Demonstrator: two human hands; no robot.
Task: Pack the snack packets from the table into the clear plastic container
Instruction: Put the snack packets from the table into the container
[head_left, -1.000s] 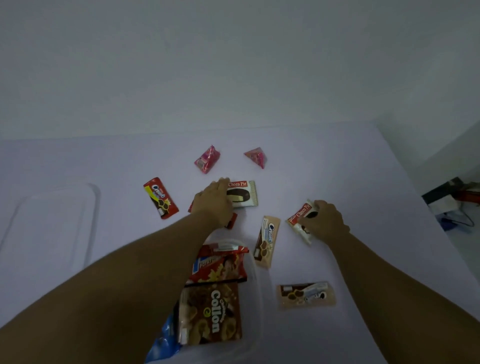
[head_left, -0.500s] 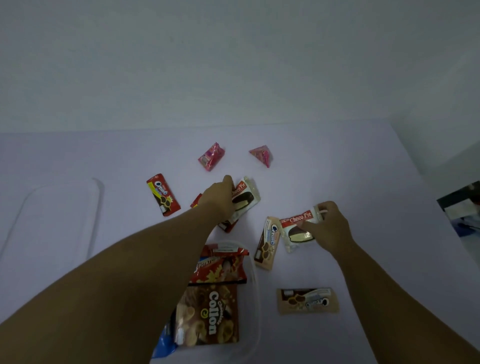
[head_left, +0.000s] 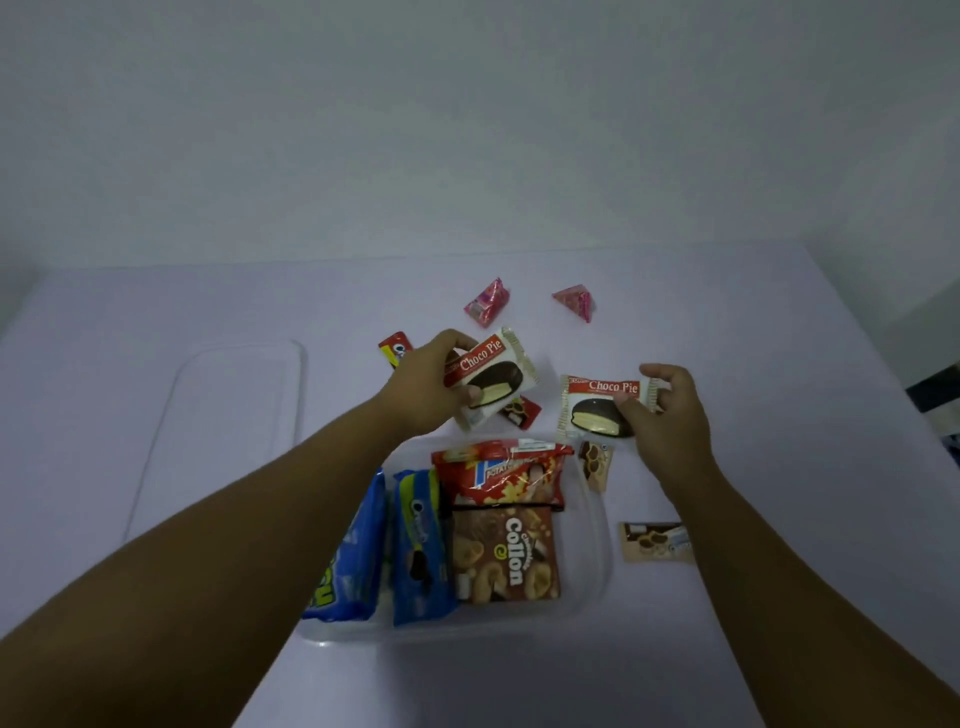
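Observation:
My left hand (head_left: 426, 389) holds a white Choco Pie packet (head_left: 493, 374) lifted above the table. My right hand (head_left: 667, 415) holds a second Choco Pie packet (head_left: 597, 405), also lifted, just beyond the clear plastic container (head_left: 597, 561). Inside the container lie a brown Collon packet (head_left: 506, 553), a red potato snack packet (head_left: 501, 473) and two blue Oreo packs (head_left: 421, 545). On the table remain two pink packets (head_left: 485, 302) (head_left: 574, 302), a red Oreo packet (head_left: 395, 351) partly hidden by my left hand, a small red packet (head_left: 522, 410) and two beige packets (head_left: 595, 465) (head_left: 655, 541).
The container's clear lid (head_left: 228, 431) lies flat on the table to the left. The table's right edge (head_left: 883, 338) drops off to a floor with dark objects at the far right.
Both hands have lifted their Choco Pie packets off the table and brought them toward the container. The view has tilted down, showing more of the container.

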